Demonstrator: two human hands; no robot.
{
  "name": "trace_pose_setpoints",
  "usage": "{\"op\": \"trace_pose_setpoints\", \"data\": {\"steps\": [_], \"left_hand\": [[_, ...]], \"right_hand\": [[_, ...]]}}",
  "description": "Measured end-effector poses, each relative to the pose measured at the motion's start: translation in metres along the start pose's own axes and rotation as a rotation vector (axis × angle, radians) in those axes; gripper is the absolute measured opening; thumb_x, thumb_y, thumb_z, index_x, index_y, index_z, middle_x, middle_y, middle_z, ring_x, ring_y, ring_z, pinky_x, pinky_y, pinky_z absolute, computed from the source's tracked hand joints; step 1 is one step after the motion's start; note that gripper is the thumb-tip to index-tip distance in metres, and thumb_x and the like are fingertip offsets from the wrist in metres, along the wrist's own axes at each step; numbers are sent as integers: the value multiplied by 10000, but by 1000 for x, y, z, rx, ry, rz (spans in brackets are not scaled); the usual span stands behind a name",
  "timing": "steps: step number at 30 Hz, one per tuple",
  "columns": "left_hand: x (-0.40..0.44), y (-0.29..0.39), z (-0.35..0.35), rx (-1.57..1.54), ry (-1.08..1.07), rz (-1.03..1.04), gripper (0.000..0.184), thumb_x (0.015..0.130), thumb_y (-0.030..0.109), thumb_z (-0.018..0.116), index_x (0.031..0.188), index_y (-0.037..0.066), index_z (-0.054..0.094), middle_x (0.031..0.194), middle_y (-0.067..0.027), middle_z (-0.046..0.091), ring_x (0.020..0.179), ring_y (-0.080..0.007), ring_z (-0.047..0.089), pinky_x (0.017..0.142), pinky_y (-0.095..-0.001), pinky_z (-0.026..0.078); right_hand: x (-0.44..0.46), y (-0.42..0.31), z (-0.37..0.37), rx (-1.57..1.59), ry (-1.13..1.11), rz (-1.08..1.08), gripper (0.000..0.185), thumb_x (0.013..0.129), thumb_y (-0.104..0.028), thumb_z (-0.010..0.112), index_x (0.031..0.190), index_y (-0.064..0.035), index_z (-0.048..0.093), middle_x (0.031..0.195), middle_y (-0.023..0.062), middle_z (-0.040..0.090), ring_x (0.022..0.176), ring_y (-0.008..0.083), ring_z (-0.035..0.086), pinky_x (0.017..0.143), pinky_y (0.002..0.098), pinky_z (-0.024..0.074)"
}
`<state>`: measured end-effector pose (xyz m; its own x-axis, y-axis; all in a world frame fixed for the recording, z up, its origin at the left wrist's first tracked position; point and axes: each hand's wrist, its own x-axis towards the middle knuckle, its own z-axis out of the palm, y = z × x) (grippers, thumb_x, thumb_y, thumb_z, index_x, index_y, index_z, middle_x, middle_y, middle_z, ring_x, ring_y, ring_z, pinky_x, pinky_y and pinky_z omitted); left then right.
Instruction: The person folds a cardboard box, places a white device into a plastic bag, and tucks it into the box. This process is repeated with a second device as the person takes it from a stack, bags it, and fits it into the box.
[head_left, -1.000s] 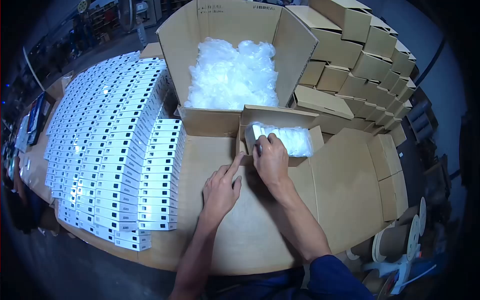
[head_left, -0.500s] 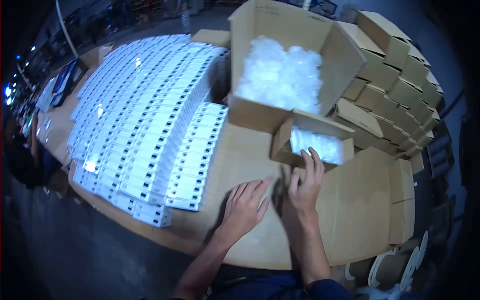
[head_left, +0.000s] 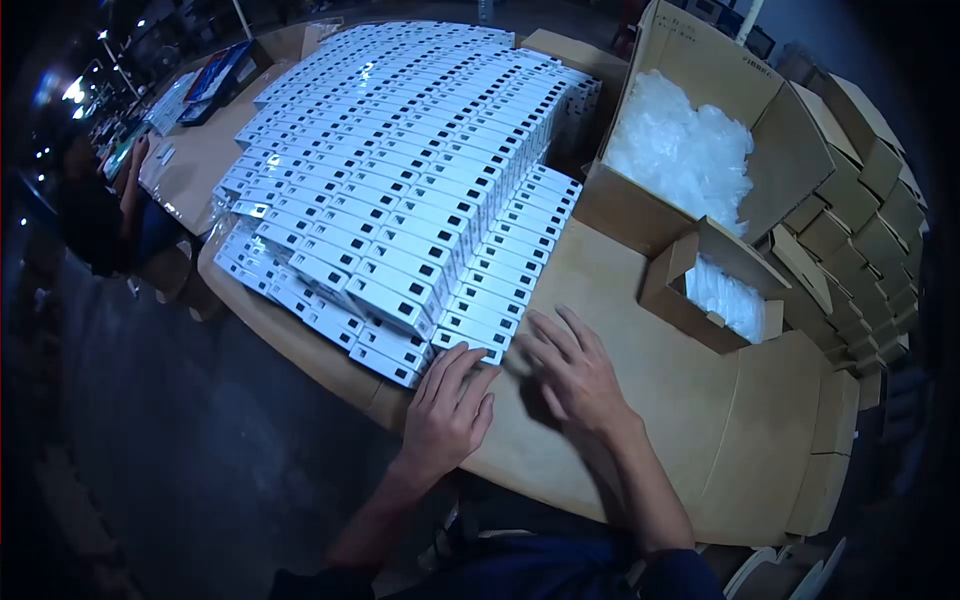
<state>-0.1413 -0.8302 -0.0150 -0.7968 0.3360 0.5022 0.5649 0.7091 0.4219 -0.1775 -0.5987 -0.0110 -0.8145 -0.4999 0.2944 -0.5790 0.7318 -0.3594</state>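
Long, slim white boxes [head_left: 400, 200], each with a dark square on its end, are stacked in dense rows on the table. My left hand [head_left: 448, 410] is at the near end of the stack, its stretched fingers touching or just in front of the nearest white box [head_left: 465, 343]. Fingers apart and holding nothing, my right hand [head_left: 580, 378] hovers over the table just right of that box. To its right stands a small open carton [head_left: 672, 285] packed with clear plastic bags [head_left: 725, 298].
A large open carton [head_left: 630, 215] holds a heap of translucent plastic bags [head_left: 680, 145]. Many folded cardboard boxes [head_left: 850, 240] are stacked at the right. Brown cardboard [head_left: 660, 430] covers the table. Another person [head_left: 100, 200] is at the far left, beside a blue tray [head_left: 215, 80].
My view has turned left. Both hands have moved from the middle of the table and the small carton to the near end of the white boxes.
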Motion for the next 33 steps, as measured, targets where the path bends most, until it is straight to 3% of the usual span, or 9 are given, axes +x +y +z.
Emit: {"op": "trace_pose_setpoints", "data": {"steps": [11, 16, 19, 20, 23, 24, 27, 31, 33], "left_hand": [[-8, -7, -6, 19, 7, 15, 385, 820, -23, 669, 1204, -8, 683, 1185, -103, 662, 1073, -276, 629, 932, -402, 527], [-18, 2, -13, 81, 20, 104, 320, 802, 43, 716, 1122, 41, 722, 1098, -48, 668, 1013, -245, 615, 906, -404, 497], [-28, 19, -11, 9, 43, 126, 305, 793, 39, 743, 1097, 68, 737, 1042, -57, 646, 1004, -260, 613, 974, -486, 500], [-31, 24, -6, -28, 54, 139, 324, 759, 19, 757, 1079, 67, 735, 1039, -60, 641, 1019, -276, 610, 993, -512, 493], [-23, 42, 9, -175, 70, 173, 357, 746, -6, 779, 1090, 81, 745, 1057, -53, 633, 1067, -296, 607, 1040, -574, 485], [-16, 48, 14, -206, 71, 188, 358, 758, -4, 776, 1103, 87, 752, 1082, -48, 631, 1079, -293, 605, 1035, -567, 493], [8, 66, 35, -300, 90, 244, 379, 772, -8, 768, 1133, 107, 762, 1132, -41, 632, 1114, -300, 602, 1051, -575, 503], [54, 92, 47, -394, 81, 361, 347, 775, 19, 800, 1110, 101, 766, 1148, -53, 632, 1123, -301, 603, 1075, -575, 501], [83, 106, 50, -490, 25, 374, 321, 775, 43, 823, 1087, 92, 766, 1146, -67, 630, 1131, -303, 601, 1080, -565, 502]], "right_hand": [[9, -12, 12, -34, -37, 9, 635, 785, -45, 703, 1391, -200, 591, 1576, 106, 441, 1439, 418, 408, 1118, 545, 397], [-5, -22, -7, -24, 20, 133, 829, 832, -31, 670, 1592, -193, 380, 1568, 204, 409, 1418, 432, 411, 1141, 508, 381], [-32, -27, -30, 289, 29, 347, 794, 875, -56, 665, 1599, -157, 355, 1523, 244, 438, 1382, 446, 430, 1149, 479, 377], [-45, -25, -36, 342, -2, 403, 749, 954, -103, 639, 1622, -144, 304, 1388, 239, 558, 1223, 380, 575, 1068, 426, 458], [-63, -22, -75, 733, -311, 605, 709, 1030, -171, 590, 1645, -134, 240, 1234, 184, 654, 1019, 261, 658, 948, 366, 522], [-75, -14, -72, 814, -255, 497, 685, 1079, -231, 543, 1654, -110, 192, 1131, 124, 684, 903, 168, 648, 851, 314, 540], [-91, -2, -72, 1264, -132, 464, 684, 1096, -259, 517, 1657, -92, 164, 1139, 115, 677, 925, 163, 646, 860, 319, 540], [-88, 9, -79, 1477, 109, 535, 552, 1103, -238, 495, 1603, -66, 337, 1206, 86, 644, 997, 158, 636, 924, 321, 535], [-77, 21, -92, 1345, 294, 487, 402, 1092, -216, 521, 1447, -26, 518, 1207, 91, 637, 1087, 166, 620, 930, 322, 545]]}}
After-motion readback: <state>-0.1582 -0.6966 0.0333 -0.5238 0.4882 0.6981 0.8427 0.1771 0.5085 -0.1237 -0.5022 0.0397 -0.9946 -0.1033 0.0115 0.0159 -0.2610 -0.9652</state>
